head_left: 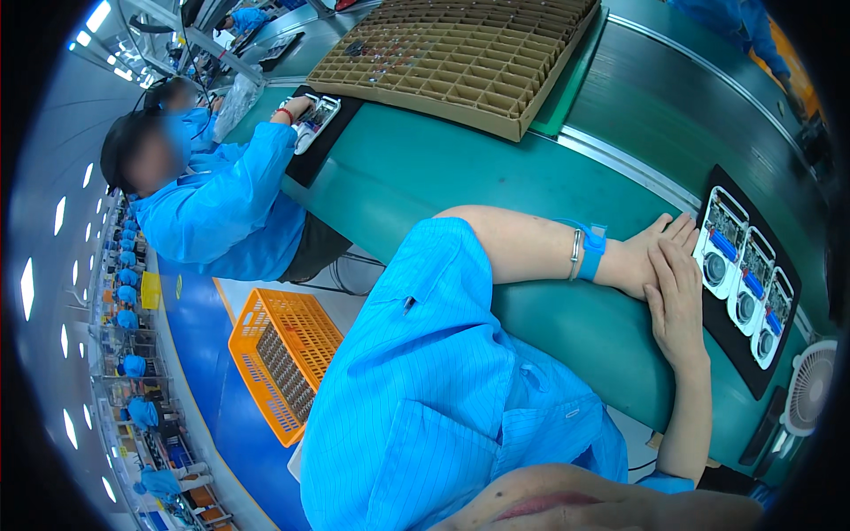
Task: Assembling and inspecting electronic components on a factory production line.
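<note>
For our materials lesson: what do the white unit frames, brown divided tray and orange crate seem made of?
White unit frames: probably smooth moulded plastic, given rounded corners; painted metal possible.
Brown divided tray: likely matte cardboard, given thin crossing strips.
Orange crate: apparently smooth plastic, with regular slotted walls.

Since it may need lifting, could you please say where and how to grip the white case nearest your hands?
Perhaps grip the white case from above, by its rim opposite the round grey part: it lies flat on a mat, another case alongside.

Units (pixel 752 283) on mat (pixel 726 349), right of right hand (pixel 677 305); fan (pixel 811 388) farther right; basket (pixel 305 332) left.
</note>
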`<action>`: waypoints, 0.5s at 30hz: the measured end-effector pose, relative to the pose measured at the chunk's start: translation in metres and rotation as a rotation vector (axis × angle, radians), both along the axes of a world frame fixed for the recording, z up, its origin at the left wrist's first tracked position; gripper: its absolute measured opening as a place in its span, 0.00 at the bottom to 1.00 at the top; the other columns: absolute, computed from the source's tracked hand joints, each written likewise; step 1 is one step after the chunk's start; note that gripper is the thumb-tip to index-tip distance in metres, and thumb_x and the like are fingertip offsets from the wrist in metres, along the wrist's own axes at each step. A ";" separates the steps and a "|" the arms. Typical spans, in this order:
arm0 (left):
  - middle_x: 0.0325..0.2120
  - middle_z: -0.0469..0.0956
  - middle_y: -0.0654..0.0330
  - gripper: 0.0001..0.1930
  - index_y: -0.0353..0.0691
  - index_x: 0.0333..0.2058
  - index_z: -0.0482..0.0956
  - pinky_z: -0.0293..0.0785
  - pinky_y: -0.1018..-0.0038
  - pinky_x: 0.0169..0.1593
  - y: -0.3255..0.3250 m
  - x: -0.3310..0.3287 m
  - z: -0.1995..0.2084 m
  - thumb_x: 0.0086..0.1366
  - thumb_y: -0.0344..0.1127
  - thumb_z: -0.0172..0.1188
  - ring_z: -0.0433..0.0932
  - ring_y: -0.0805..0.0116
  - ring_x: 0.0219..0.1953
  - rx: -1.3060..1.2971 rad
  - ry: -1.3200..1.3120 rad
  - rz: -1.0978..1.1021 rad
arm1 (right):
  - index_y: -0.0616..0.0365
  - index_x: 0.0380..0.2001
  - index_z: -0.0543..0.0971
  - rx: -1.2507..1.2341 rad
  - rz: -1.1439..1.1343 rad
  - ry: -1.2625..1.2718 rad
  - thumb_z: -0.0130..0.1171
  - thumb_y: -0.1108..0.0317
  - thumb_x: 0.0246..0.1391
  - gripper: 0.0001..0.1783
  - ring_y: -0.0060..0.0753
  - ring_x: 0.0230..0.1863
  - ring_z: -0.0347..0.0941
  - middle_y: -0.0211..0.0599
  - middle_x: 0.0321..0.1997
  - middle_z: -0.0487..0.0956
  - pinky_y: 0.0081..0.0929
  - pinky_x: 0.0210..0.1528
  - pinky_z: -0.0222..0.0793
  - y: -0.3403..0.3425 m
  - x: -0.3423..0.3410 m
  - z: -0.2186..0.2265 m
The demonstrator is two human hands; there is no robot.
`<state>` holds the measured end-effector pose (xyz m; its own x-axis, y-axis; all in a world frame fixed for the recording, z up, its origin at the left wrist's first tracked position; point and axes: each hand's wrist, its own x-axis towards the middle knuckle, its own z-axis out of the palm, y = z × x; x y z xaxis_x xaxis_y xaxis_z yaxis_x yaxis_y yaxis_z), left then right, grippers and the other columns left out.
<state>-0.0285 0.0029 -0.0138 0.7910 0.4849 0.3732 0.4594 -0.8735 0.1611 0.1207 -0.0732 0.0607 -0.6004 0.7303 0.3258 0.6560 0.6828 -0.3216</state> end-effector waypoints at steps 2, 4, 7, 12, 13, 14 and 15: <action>0.70 0.52 0.27 0.48 0.17 0.68 0.52 0.51 0.36 0.69 -0.001 0.000 0.001 0.63 0.55 0.52 0.47 0.28 0.74 -0.011 0.005 -0.002 | 0.60 0.65 0.71 0.000 0.000 0.004 0.57 0.67 0.61 0.29 0.51 0.71 0.62 0.49 0.68 0.68 0.50 0.73 0.53 -0.001 0.001 -0.001; 0.70 0.52 0.27 0.48 0.17 0.68 0.52 0.51 0.36 0.69 -0.001 -0.001 0.002 0.63 0.55 0.52 0.47 0.28 0.74 -0.025 -0.005 -0.006 | 0.60 0.65 0.71 -0.005 -0.004 -0.003 0.57 0.68 0.60 0.29 0.51 0.71 0.62 0.49 0.68 0.68 0.50 0.73 0.53 -0.001 -0.001 0.000; 0.70 0.51 0.27 0.48 0.17 0.69 0.51 0.50 0.36 0.70 -0.003 0.001 0.003 0.63 0.55 0.52 0.46 0.28 0.74 -0.031 0.013 -0.005 | 0.61 0.65 0.71 0.003 -0.004 -0.006 0.57 0.68 0.60 0.30 0.51 0.71 0.62 0.49 0.68 0.68 0.50 0.73 0.53 -0.003 0.001 0.000; 0.70 0.50 0.27 0.49 0.18 0.69 0.51 0.49 0.36 0.70 -0.003 0.000 0.004 0.64 0.56 0.52 0.45 0.28 0.75 -0.045 0.029 -0.007 | 0.61 0.65 0.71 0.006 0.004 -0.004 0.58 0.69 0.60 0.30 0.51 0.71 0.62 0.49 0.68 0.68 0.50 0.73 0.54 -0.002 0.001 -0.001; 0.70 0.50 0.27 0.49 0.18 0.69 0.51 0.49 0.36 0.70 -0.003 0.000 0.004 0.64 0.56 0.52 0.45 0.28 0.75 -0.045 0.028 -0.008 | 0.61 0.65 0.71 0.006 0.004 -0.004 0.58 0.69 0.60 0.30 0.51 0.71 0.62 0.49 0.68 0.68 0.50 0.73 0.53 -0.002 0.001 -0.001; 0.70 0.50 0.27 0.49 0.18 0.69 0.50 0.48 0.36 0.70 -0.003 0.000 0.004 0.64 0.56 0.52 0.44 0.28 0.75 -0.047 0.028 -0.006 | 0.61 0.65 0.71 0.006 0.004 -0.005 0.58 0.69 0.60 0.30 0.51 0.71 0.62 0.49 0.68 0.68 0.50 0.73 0.53 -0.002 0.001 -0.001; 0.71 0.50 0.27 0.49 0.18 0.69 0.50 0.48 0.36 0.70 -0.002 0.000 0.003 0.63 0.56 0.52 0.44 0.28 0.75 -0.049 0.028 -0.005 | 0.61 0.65 0.71 -0.001 -0.001 -0.004 0.58 0.68 0.60 0.29 0.51 0.71 0.62 0.49 0.68 0.68 0.50 0.73 0.53 -0.002 0.001 -0.001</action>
<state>-0.0283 0.0009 -0.0105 0.8032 0.4982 0.3266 0.4602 -0.8670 0.1910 0.1214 -0.0752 0.0601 -0.6012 0.7310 0.3227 0.6576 0.6821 -0.3200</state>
